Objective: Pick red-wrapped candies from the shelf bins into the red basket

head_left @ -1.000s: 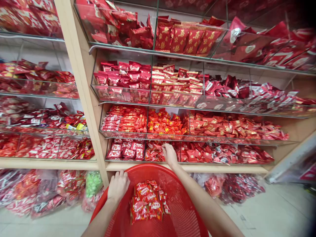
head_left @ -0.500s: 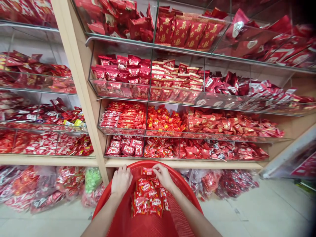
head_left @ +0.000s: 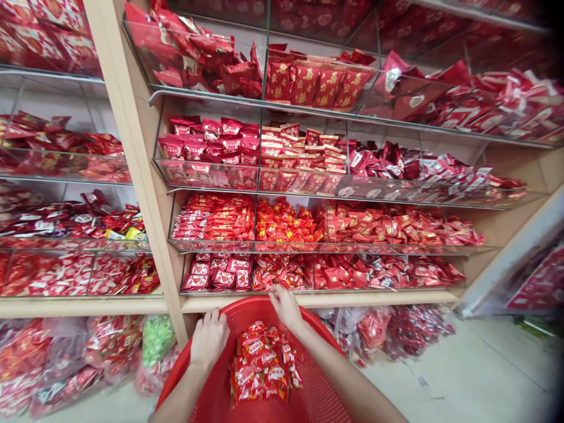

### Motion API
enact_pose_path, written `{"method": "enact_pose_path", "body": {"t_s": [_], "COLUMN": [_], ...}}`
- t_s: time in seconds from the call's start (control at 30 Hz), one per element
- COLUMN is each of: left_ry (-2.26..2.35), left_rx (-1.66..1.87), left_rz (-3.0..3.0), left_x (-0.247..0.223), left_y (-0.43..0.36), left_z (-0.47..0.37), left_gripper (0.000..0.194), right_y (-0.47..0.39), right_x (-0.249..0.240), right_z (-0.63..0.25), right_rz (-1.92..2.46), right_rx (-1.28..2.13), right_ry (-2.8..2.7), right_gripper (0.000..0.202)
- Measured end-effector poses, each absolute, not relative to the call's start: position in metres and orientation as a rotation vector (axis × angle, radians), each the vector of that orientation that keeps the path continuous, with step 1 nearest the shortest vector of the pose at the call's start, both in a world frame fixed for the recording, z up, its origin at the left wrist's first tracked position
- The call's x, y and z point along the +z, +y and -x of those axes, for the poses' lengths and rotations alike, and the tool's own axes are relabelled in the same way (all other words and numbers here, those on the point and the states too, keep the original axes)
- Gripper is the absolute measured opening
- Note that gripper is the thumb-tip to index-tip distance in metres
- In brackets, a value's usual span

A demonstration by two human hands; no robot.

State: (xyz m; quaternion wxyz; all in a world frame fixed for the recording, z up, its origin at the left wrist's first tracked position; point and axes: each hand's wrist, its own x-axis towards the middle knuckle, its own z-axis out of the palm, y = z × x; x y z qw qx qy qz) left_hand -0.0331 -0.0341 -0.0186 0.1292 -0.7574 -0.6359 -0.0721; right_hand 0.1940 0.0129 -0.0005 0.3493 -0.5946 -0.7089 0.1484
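Note:
A red plastic basket (head_left: 194, 405) stands in front of me, its far side against the shelf's base board. My left hand (head_left: 210, 336) is closed over the basket's left rim, knuckles up. Inside the basket lies a heap of small red candy packets (head_left: 264, 364) with white lettering. My right hand (head_left: 285, 306) is raised above the far rim, with its fingertips in front of the bottom shelf compartment of red candy packets (head_left: 282, 271). No packet shows between its slightly bent, parted fingers.
Shelves with clear dividers (head_left: 254, 223) hold red snack packets in several rows. A wooden upright post (head_left: 145, 188) separates the left shelves. Plastic bags of candy (head_left: 66, 358) lie on the floor under the shelf at left, and more bags (head_left: 396, 332) at right.
My right hand has let go of a small red packet at the basket and moved up and forward toward the bottom shelf. My left hand stays on the rim. The view has tilted up slightly.

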Motion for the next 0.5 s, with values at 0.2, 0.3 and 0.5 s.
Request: {"method": "enact_pose_path", "body": {"t_s": [0.2, 0.3, 0.5], "left_ry": [-1.802, -1.800, -1.801], "left_rx": [-0.189, -0.165, -0.124], "left_rz": [2.201, 2.200, 2.172], "left_x": [-0.022, -0.021, -0.017], "left_y": [-0.037, -0.039, -0.043], "left_z": [0.030, 0.025, 0.019], "left_gripper": [0.033, 0.033, 0.033], "right_y": [0.066, 0.086, 0.100], "right_x": [0.042, 0.047, 0.038], "right_z": [-0.164, -0.151, -0.144], "right_rz": [1.755, 1.829, 1.792], "right_rx": [0.344, 0.380, 0.542], "right_ry": [-1.766, -1.700, -1.538], "right_gripper": [0.025, 0.026, 0.009]}}
